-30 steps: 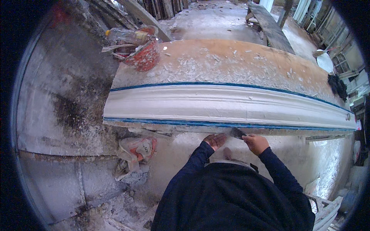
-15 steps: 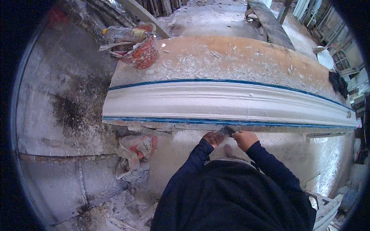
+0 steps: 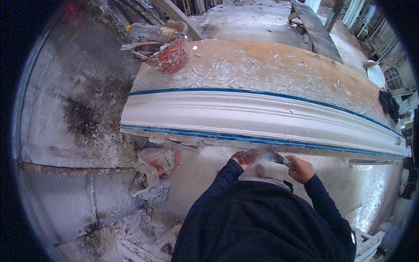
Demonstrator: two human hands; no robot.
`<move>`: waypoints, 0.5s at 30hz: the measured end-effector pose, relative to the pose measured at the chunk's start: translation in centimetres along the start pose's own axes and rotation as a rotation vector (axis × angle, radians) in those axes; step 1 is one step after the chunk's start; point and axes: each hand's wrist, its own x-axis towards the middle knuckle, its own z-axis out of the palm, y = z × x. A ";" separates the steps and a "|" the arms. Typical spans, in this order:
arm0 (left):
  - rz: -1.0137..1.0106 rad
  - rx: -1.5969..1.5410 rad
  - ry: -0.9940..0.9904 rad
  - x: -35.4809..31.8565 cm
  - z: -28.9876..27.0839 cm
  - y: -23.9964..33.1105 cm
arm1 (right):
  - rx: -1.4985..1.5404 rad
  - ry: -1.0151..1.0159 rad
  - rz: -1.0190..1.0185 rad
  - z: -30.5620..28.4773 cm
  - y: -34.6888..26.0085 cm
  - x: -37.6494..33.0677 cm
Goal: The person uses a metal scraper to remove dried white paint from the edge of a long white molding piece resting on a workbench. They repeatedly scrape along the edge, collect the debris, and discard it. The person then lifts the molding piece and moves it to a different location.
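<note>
My right hand is closed round the handle of a putty knife, whose dark, broad blade points left toward my other hand. Palm up and fingers stretched out, my left hand holds nothing and is a little apart from the blade. Just beyond both hands runs a long white plaster moulding with ridged lines along its length. Blue strips edge it on the near and far sides. It lies on a wide board bench with white scraps scattered over its far part.
A red plaster-smeared bucket with a plastic bottle in it stands at the bench's far left. A crumpled plastic bag lies below the bench on the left. A dark tangled bundle sits at the right end. Farther back is a narrow plank bench.
My right hand has moved right with the putty knife, drawing the blade away from my left palm. My left hand has opened flatter. The view has shifted and tilted slightly.
</note>
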 end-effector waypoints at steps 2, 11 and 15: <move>0.026 0.046 0.053 -0.5 0.9 -0.1 | -0.019 0.035 0.059 -0.8 1.7 -1.1; 0.041 -0.006 0.170 -0.2 2.1 -0.6 | -0.047 0.171 -0.105 3.7 2.8 2.5; 0.102 0.128 0.219 0.5 1.3 -0.3 | -0.019 0.110 -0.046 3.0 -1.2 4.3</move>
